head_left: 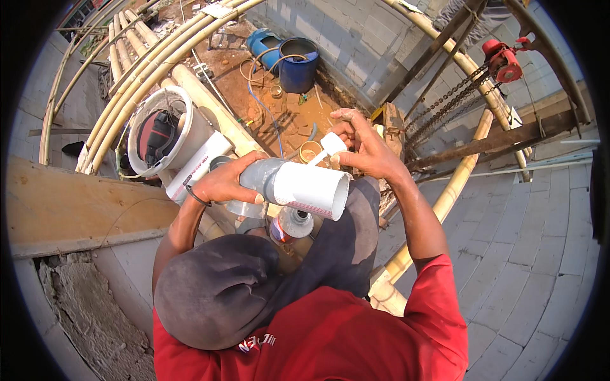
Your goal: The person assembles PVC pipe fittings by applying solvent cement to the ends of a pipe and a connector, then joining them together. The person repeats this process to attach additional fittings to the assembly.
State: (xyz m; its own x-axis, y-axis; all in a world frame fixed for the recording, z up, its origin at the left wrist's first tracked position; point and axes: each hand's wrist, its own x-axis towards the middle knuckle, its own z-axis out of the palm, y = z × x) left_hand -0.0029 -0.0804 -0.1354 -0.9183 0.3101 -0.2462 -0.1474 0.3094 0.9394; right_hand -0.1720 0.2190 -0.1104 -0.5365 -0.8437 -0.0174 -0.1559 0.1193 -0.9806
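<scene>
My left hand (230,182) is wrapped round a grey pipe fitting (260,176). A short white pipe (311,190) extends from it to the right, its open end facing right. Between the fingers of my right hand (363,145) is a white applicator cap (332,145). Its thin stem slants down to the upper edge of the white pipe, near the grey fitting; whether the tip touches is too small to tell. Below the pipe, between my legs, stands an uncapped grey bottle (295,223) with a red and blue label, its dark mouth facing up.
To the left, a white bucket (184,136) holds a red and black tool bag or tool. Another white pipe (200,166) lies beside it. Bamboo poles (190,41) surround me. Blue barrels (298,66) stand on muddy ground below. At the right hangs a red chain hoist (505,62).
</scene>
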